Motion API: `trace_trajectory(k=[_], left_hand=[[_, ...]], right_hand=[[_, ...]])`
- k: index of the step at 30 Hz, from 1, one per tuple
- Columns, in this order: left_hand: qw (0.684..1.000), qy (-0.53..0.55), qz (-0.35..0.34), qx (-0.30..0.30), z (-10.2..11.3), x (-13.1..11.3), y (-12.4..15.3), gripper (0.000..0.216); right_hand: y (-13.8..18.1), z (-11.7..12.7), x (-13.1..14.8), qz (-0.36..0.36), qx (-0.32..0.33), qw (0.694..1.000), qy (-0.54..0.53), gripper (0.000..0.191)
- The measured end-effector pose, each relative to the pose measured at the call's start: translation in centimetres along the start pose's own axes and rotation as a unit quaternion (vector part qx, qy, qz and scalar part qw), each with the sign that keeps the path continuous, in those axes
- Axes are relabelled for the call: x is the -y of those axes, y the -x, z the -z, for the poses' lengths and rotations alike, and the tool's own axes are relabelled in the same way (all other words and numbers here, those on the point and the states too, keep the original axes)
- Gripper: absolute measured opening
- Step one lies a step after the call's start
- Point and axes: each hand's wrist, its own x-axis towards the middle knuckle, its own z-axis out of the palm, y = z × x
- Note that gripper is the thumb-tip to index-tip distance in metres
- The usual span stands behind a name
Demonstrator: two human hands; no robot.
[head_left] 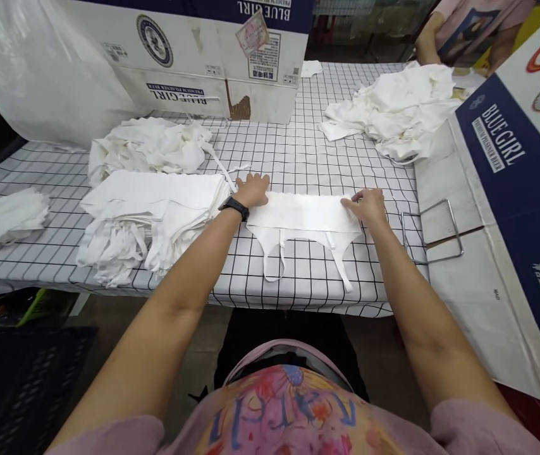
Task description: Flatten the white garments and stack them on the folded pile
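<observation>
At the far left of the worktop point(298, 161), which is covered in white cloth with a black grid, lies a small white bundle point(7, 221); a translucent plastic sheet point(61, 82) rises behind it. Next comes a layered stack of white garments point(156, 189), straps bunched toward the near edge, with a loose white heap point(149, 145) just behind. A printed cardboard panel point(194, 76) stands at the back. The left hand point(252, 189), a black watch point(234, 205) at its wrist, rests palm down with fingers slightly spread at the upper left corner of a white strapped garment point(305, 213). This piece lies flat in front of the person — band on the far side, straps toward the near edge. At its upper right corner the right hand point(368, 205) pinches the fabric between thumb and forefinger. Farther right, a rumpled white pile point(393, 107) lies toward the back, near another person point(469, 25), and a blue-and-white carton point(502, 139) leans inward — a bent wire frame point(460, 234) at its edge.
</observation>
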Motion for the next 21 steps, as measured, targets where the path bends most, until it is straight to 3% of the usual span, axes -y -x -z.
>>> trace_trajectory(k=[4, 8, 12, 14, 16, 18, 21], left_hand=[[0.999, 0.0, 0.02, 0.025, 0.3, 0.5, -0.7, 0.038], [0.998, 0.025, 0.01, -0.055, -0.3, 0.4, -0.1, 0.028], [0.987, 0.062, -0.01, -0.146, -1.0, -1.0, 3.2, 0.031], [0.987, 0.078, -0.045, -0.133, -1.6, -2.0, 6.3, 0.015], [0.987, 0.121, -0.069, -0.081, -2.6, -2.8, 9.9, 0.028], [0.982, 0.162, -0.094, 0.008, -4.1, -3.1, 13.3, 0.036], [0.976, 0.196, -0.091, 0.011, -6.1, -2.8, 16.7, 0.027]], right_hand=[[-1.0, 0.6, 0.0, 0.014, 0.071, 0.997, -0.036, 0.013], [-1.3, 0.1, -0.6, 0.028, 0.004, 0.998, -0.054, 0.011], [-0.6, -0.5, -0.8, 0.008, -0.05, 0.996, -0.072, 0.016], [-0.2, -0.6, -0.8, 0.006, -0.056, 0.995, -0.083, 0.019], [0.2, -0.7, -0.6, 0.008, -0.057, 0.994, -0.089, 0.021], [0.4, -0.8, -0.5, 0.005, -0.061, 0.994, -0.09, 0.022], [0.3, -1.2, -0.4, -0.004, -0.077, 0.993, -0.092, 0.02]])
